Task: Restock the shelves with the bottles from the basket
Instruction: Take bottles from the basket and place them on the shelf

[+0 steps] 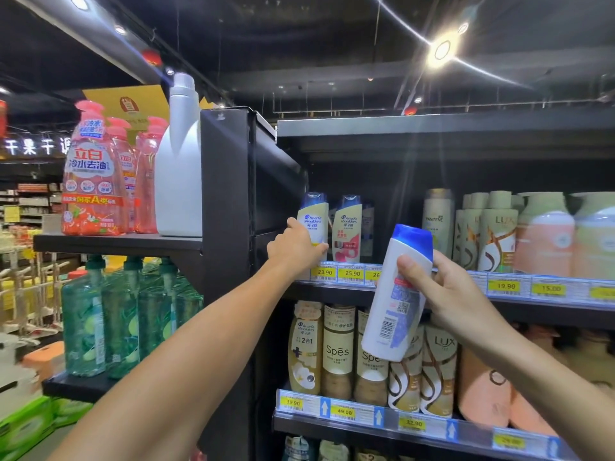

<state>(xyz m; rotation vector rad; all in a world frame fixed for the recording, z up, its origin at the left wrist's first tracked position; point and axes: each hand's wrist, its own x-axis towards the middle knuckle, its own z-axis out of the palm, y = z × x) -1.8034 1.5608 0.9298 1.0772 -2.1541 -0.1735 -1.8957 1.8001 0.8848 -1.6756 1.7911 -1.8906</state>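
Observation:
My left hand (294,249) grips the lower part of a cream shampoo bottle with a blue cap (312,219), which stands at the far left end of the upper shelf (432,287). My right hand (446,289) holds a white bottle with a blue cap (397,294), tilted, back label and barcode toward me, in the air in front of that shelf. A second bottle of the same brand (347,227) stands just right of the first. The basket is out of view.
Right of a dark gap on the upper shelf stand Pantene (437,221) and Lux bottles (496,234). The shelf below (366,417) is packed with Spes and Lux bottles. A side rack at left carries pink detergent (95,181), a white jug (179,168) and green bottles (109,314).

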